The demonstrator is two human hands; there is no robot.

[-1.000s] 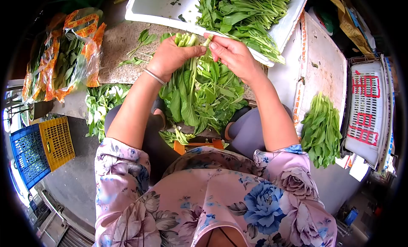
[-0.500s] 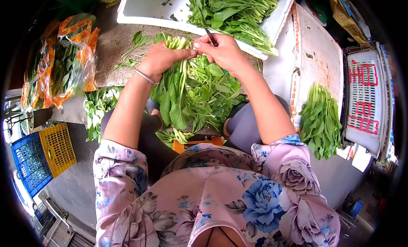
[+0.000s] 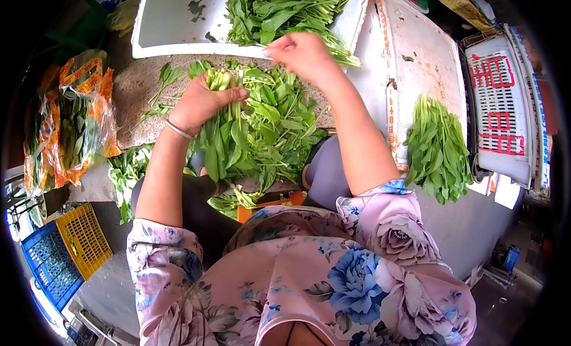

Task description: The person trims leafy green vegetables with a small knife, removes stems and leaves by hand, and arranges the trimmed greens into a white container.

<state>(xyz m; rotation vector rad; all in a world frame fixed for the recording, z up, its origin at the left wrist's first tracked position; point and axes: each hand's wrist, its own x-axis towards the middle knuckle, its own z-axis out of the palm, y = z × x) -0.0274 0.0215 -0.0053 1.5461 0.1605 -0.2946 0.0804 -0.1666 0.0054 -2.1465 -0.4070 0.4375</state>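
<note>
My left hand (image 3: 201,105), with a metal bangle at its wrist, is closed round a bunch of leafy greens (image 3: 223,138). The pale cut stem ends stick up past its thumb, and the leaves hang down. Apart from the bunch, my right hand (image 3: 304,57) is raised at the near rim of a white foam box (image 3: 172,33). Its thumb and fingertips are pinched together; what they hold, if anything, is hidden. Inside the box lies a heap of trimmed greens (image 3: 285,13). Below and between my hands is a loose pile of greens (image 3: 276,120).
At the left hang plastic bags of greens (image 3: 74,120), above a yellow crate (image 3: 84,239) and a blue crate (image 3: 52,265). A foam lid (image 3: 425,66) stands at the right, with a bunch of greens (image 3: 439,149) against it. White baskets (image 3: 499,108) stand farther right.
My right hand has moved up and away from the bunch to the box rim. The dark-bladed tool seen in it before no longer shows. My left hand keeps the bunch.
</note>
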